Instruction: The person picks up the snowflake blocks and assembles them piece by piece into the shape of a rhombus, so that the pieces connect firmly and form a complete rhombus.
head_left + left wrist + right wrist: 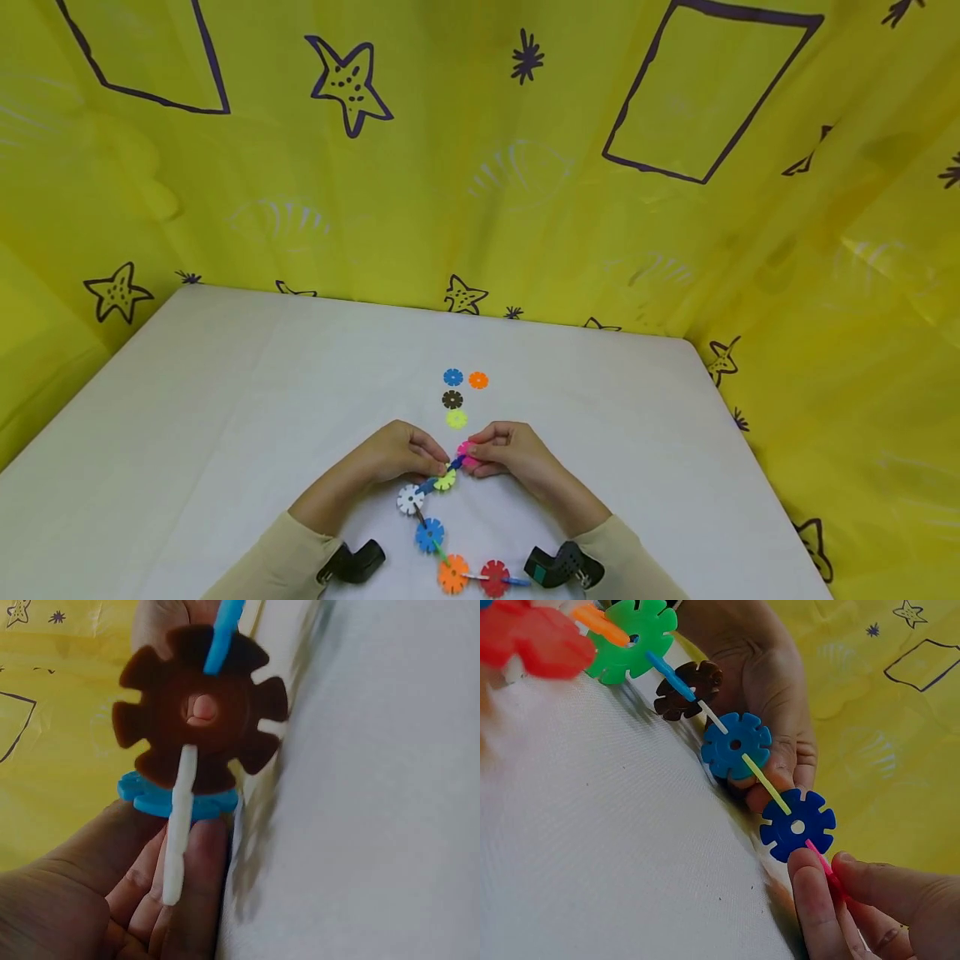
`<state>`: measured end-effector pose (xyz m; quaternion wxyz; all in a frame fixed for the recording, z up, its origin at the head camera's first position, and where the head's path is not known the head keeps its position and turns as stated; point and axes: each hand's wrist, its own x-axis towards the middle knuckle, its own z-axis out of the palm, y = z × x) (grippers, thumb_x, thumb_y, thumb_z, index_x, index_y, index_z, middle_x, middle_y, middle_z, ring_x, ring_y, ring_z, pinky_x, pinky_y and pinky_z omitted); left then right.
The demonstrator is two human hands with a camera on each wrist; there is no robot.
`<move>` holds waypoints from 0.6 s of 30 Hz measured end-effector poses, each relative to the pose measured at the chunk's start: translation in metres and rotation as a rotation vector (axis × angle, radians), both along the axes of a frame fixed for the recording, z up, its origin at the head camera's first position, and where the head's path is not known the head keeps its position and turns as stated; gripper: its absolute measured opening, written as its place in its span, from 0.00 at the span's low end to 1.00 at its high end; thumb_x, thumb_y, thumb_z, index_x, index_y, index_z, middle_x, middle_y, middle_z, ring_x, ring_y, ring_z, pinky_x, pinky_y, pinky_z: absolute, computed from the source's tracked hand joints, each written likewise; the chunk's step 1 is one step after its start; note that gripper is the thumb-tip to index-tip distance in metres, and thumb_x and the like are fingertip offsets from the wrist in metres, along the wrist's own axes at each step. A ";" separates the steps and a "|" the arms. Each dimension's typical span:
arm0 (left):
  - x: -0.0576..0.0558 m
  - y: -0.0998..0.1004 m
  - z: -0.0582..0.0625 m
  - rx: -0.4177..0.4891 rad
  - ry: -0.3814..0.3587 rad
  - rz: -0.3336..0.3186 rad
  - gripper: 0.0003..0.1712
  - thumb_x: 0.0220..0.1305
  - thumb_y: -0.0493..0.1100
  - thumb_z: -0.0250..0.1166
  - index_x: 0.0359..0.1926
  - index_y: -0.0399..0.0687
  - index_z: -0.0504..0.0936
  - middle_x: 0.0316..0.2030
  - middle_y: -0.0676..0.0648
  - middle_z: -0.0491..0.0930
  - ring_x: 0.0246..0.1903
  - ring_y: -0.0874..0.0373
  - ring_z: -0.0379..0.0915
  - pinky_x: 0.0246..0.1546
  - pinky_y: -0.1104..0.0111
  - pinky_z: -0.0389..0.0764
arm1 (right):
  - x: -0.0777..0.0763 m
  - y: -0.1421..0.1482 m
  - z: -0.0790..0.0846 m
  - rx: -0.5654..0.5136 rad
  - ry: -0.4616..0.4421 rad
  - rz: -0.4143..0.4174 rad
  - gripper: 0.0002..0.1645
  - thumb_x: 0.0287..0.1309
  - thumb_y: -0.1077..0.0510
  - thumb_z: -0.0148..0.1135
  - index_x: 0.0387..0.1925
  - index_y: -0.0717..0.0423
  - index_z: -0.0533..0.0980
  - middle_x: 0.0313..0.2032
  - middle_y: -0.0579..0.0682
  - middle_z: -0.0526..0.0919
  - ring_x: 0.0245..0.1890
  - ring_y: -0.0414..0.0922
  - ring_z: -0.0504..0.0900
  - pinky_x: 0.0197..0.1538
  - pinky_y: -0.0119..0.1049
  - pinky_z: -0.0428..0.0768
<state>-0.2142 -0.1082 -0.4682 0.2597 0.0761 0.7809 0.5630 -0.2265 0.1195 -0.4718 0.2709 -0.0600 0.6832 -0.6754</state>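
A chain of notched plastic discs curves over the table in the head view. At its far end, my right hand (510, 448) pinches a pink disc (466, 450) between thumb and fingers. That pink disc meets the edge of a dark blue disc (776, 829). My left hand (397, 452) grips the chain close by, at a lighter blue disc (718, 754) beside the yellow-green disc (446, 481). Further along come a white disc (404, 502), a blue disc (430, 546), an orange disc (446, 575) and a red disc (495, 590). A brown disc (150, 712) fills the left wrist view.
Beyond the hands, several loose discs lie flat: a blue one (453, 372), an orange one (478, 383), a dark brown one (452, 406) and a yellow-green one (457, 425). The white table (225, 417) meets a yellow patterned curtain (420, 208) at the back and sides.
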 end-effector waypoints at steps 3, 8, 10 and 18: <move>-0.001 -0.002 0.001 -0.016 0.004 -0.036 0.11 0.57 0.39 0.73 0.39 0.37 0.87 0.30 0.46 0.87 0.22 0.64 0.77 0.30 0.70 0.84 | 0.000 0.000 0.000 0.010 -0.001 0.005 0.14 0.61 0.68 0.62 0.45 0.76 0.76 0.31 0.53 0.87 0.28 0.41 0.87 0.37 0.32 0.86; -0.003 -0.005 0.000 -0.014 0.009 -0.064 0.12 0.60 0.41 0.71 0.41 0.37 0.87 0.30 0.47 0.87 0.23 0.64 0.77 0.29 0.68 0.85 | 0.001 0.000 -0.001 0.040 0.018 0.008 0.15 0.59 0.67 0.64 0.45 0.75 0.77 0.31 0.52 0.87 0.28 0.41 0.86 0.36 0.33 0.86; -0.003 -0.005 0.000 -0.006 0.016 -0.057 0.12 0.60 0.42 0.71 0.41 0.38 0.88 0.30 0.47 0.87 0.22 0.64 0.76 0.29 0.68 0.85 | 0.002 -0.001 -0.001 0.049 0.025 0.007 0.15 0.59 0.67 0.65 0.44 0.74 0.77 0.31 0.53 0.88 0.27 0.41 0.86 0.35 0.33 0.86; -0.005 -0.002 0.000 -0.008 0.030 -0.023 0.13 0.62 0.43 0.70 0.42 0.37 0.87 0.33 0.46 0.88 0.24 0.64 0.78 0.29 0.69 0.85 | 0.004 -0.007 0.000 0.055 0.030 0.028 0.12 0.59 0.66 0.66 0.41 0.72 0.78 0.31 0.59 0.88 0.26 0.43 0.87 0.33 0.33 0.86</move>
